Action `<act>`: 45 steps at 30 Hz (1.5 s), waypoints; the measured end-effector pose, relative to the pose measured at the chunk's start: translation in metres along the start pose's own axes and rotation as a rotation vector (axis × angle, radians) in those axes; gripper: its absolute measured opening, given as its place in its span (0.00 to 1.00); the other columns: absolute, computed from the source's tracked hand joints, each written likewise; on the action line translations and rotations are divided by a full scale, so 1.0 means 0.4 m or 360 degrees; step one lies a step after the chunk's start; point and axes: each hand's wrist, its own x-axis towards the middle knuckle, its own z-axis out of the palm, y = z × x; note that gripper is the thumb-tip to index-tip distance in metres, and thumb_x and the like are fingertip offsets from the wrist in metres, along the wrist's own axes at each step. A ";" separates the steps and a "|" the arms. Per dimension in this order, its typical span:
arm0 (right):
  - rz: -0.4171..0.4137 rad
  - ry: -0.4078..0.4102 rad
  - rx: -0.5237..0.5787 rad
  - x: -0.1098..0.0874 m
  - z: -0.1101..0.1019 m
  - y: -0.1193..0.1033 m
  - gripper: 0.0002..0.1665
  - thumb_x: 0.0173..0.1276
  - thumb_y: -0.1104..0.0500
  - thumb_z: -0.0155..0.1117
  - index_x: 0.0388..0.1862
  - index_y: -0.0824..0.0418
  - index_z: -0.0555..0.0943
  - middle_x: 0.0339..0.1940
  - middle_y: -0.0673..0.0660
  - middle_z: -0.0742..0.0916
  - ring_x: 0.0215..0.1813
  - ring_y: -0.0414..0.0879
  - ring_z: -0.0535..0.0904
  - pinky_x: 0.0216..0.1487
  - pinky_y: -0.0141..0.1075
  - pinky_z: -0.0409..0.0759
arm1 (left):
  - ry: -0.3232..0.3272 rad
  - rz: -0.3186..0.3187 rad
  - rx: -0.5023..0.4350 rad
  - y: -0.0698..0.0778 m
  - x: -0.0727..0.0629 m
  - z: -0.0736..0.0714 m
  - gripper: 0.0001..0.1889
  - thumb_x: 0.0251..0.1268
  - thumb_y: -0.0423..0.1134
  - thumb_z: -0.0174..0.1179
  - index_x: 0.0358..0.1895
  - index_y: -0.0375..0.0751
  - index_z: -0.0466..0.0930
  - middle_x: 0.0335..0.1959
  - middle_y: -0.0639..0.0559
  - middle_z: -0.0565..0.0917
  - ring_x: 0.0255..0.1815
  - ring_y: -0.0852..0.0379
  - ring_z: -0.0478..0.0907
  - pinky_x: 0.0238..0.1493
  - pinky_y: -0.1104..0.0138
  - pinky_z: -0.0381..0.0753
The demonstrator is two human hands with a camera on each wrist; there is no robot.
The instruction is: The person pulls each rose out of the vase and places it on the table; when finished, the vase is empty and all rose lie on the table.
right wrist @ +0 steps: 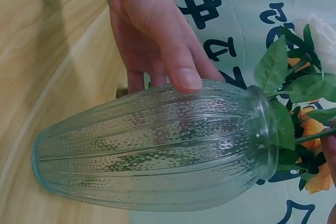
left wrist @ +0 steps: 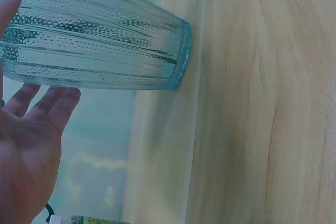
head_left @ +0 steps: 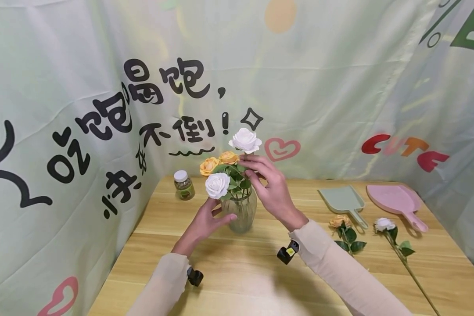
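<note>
A clear ribbed glass vase [head_left: 242, 215] stands upright on the wooden table. Around its side, my left hand [head_left: 205, 221] holds it, thumb in front and fingers behind; the right wrist view shows the thumb [right wrist: 184, 72] against the glass. In the vase are two orange roses [head_left: 210, 166] and a lower white rose [head_left: 217, 185], with green leaves [right wrist: 273, 66] over the rim. Above them stands a taller white rose [head_left: 245, 141]. My right hand [head_left: 270, 186] pinches its stem just below the bloom, though the fingertips are partly hidden by leaves.
A small jar with a white lid [head_left: 184, 185] stands at the back left. To the right lie a green dustpan [head_left: 341, 199], a pink dustpan [head_left: 393, 199], an orange rose [head_left: 340, 221] and a white rose [head_left: 385, 224] with a long stem. A printed curtain [head_left: 320, 109] hangs behind the table.
</note>
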 end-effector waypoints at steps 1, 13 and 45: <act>-0.0002 0.0001 0.0016 0.002 -0.002 -0.002 0.15 0.80 0.72 0.64 0.60 0.67 0.88 0.67 0.62 0.87 0.59 0.55 0.90 0.59 0.33 0.92 | 0.0001 -0.0006 -0.0002 0.001 0.000 0.001 0.49 0.71 0.38 0.76 0.88 0.49 0.55 0.87 0.43 0.63 0.85 0.35 0.65 0.81 0.42 0.76; 0.0150 0.0367 0.0364 0.080 -0.067 -0.057 0.19 0.78 0.75 0.62 0.65 0.75 0.82 0.70 0.64 0.83 0.53 0.42 0.88 0.57 0.37 0.93 | 0.0006 -0.0040 -0.0007 -0.003 -0.003 0.003 0.50 0.69 0.39 0.78 0.88 0.51 0.55 0.88 0.44 0.62 0.85 0.36 0.64 0.81 0.42 0.75; 0.1000 -0.0395 -0.0151 -0.293 -0.434 0.083 0.26 0.85 0.60 0.63 0.77 0.65 0.76 0.68 0.59 0.81 0.45 0.36 0.89 0.40 0.42 0.96 | 0.0022 -0.0039 -0.0003 -0.006 -0.003 0.004 0.50 0.70 0.40 0.77 0.88 0.55 0.54 0.88 0.46 0.62 0.85 0.36 0.65 0.81 0.43 0.75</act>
